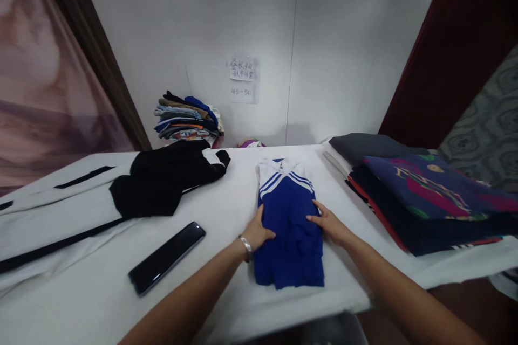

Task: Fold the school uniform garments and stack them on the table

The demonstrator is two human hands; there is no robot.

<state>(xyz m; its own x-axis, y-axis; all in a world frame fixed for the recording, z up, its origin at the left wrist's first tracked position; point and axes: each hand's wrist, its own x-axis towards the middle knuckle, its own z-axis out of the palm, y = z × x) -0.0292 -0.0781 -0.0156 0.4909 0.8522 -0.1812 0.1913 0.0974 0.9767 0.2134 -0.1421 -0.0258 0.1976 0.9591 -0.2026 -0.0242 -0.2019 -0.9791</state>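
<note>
A blue jacket [289, 221] with white shoulders and blue stripes lies folded into a narrow upright rectangle on the white-covered table, its collar at the far end. At its left edge my left hand [258, 230], with a silver bracelet at the wrist, has the thumb on top and the fingers along the side. Opposite it, my right hand [328, 222] holds the right edge, thumb over the cloth. Parts of the fingers on both hands are hidden at the jacket's edges.
A black phone [168, 257] lies left of the jacket. Beyond it are black and white clothes [162, 178]. Folded garments [421, 188] are piled on the right. Another clothes stack [188, 118] rises behind the table by the wall, near paper notes [244, 81].
</note>
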